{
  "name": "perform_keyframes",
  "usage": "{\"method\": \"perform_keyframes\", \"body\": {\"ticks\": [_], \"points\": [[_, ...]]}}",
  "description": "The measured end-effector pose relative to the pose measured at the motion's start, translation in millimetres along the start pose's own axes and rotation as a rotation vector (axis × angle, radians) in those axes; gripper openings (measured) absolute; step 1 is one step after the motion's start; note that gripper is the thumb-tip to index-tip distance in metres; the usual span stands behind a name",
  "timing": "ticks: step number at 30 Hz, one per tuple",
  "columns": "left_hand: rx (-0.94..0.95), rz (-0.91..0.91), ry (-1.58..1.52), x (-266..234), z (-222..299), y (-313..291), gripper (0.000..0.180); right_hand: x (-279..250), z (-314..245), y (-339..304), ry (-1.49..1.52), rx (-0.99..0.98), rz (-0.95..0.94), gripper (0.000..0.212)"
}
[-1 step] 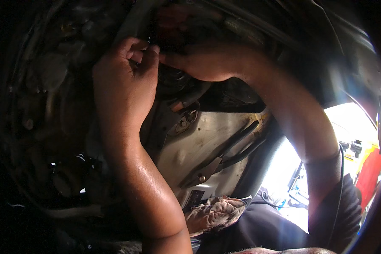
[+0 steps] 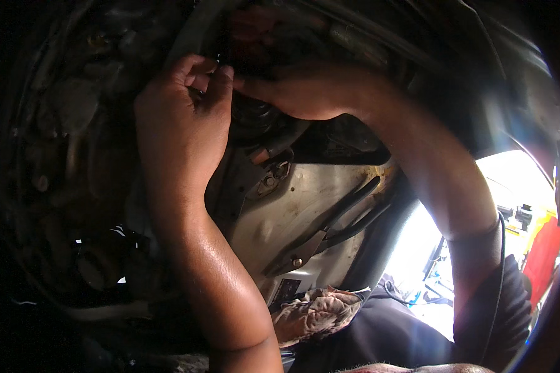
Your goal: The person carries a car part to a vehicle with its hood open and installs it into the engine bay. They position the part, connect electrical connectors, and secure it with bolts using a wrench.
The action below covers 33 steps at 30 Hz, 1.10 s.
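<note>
We're seeing little change at upper centre, likely same step: bare left hand (image 2: 186, 112) curling, thumb near fingers; shadowed bare right hand (image 2: 311, 93), spread unclear, both holds hidden.

Two hands (image 2: 183, 118) (image 2: 311, 93), one pair of pliers (image 2: 311, 245), one cloth (image 2: 320, 316)

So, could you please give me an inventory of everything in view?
Metal panel: one, pale grey-beige, centre.
Pliers: one, black handles, grey head, lying on the panel.
Crumpled cloth: one, tan, below the pliers.
Machine parts: several, too dim to count, dark, left and top.
Cable: one, black, lower right.
Red panel: one, red, right edge.
Sleeve: one, dark, lower right.
Left hand: one, bare, upper left of centre.
Right hand: one, bare, shadowed, upper centre.
</note>
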<state>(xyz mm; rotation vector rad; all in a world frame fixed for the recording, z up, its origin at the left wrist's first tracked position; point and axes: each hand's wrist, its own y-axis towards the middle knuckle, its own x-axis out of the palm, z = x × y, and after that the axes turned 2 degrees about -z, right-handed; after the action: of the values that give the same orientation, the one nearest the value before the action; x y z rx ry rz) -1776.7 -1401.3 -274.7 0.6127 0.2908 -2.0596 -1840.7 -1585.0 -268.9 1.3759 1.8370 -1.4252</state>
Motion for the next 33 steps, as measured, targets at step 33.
{"method": "perform_keyframes", "body": {"ticks": [33], "points": [[0.01,0.006,0.077,-8,1,-4,0.031,-9,-11,-50,-0.607,-0.149,-0.28,0.064]]}}
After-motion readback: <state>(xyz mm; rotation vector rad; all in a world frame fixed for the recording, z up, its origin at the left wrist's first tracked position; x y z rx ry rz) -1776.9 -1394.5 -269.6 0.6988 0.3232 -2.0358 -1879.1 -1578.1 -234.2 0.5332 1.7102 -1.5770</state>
